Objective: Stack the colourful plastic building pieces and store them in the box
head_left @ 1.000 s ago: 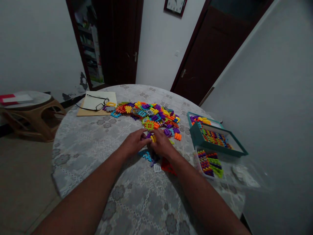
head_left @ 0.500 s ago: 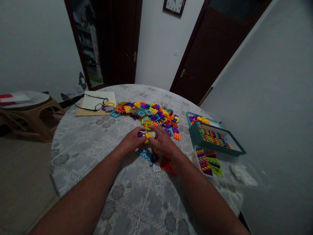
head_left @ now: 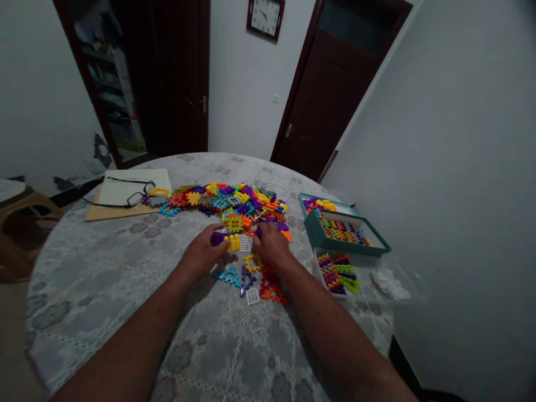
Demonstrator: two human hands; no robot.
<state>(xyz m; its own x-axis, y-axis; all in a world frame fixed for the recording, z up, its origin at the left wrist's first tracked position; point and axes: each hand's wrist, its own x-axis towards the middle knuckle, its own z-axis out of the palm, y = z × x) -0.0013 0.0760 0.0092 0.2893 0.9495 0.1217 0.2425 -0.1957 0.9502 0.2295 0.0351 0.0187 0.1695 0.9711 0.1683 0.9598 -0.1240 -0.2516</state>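
My left hand [head_left: 203,251] is closed on a short joined row of plastic building blocks, with yellow blocks [head_left: 233,242] at the right end and a purple block [head_left: 218,239] at the left. My right hand [head_left: 271,244] has its fingers around a purple building block [head_left: 258,231], partly hidden by them, at the front of the heap of coloured pieces [head_left: 234,198]. Between and below the hands lie a yellow square frame [head_left: 253,263], a light blue triangle [head_left: 229,274], a dark purple triangle [head_left: 247,279], red-orange pieces [head_left: 270,287] and white lattice pieces [head_left: 252,296].
Eyeglasses [head_left: 136,197] rest on paper and a board [head_left: 106,213] at the left. On the right stand a green box [head_left: 347,245] with rows of blocks and a clear plastic tray [head_left: 321,282] holding more blocks. A patterned cloth [head_left: 201,340] covers the round table.
My hands have moved apart. The left keeps the yellow and purple row, while the right has shifted to a purple block by the heap. The camera view has turned to the right.
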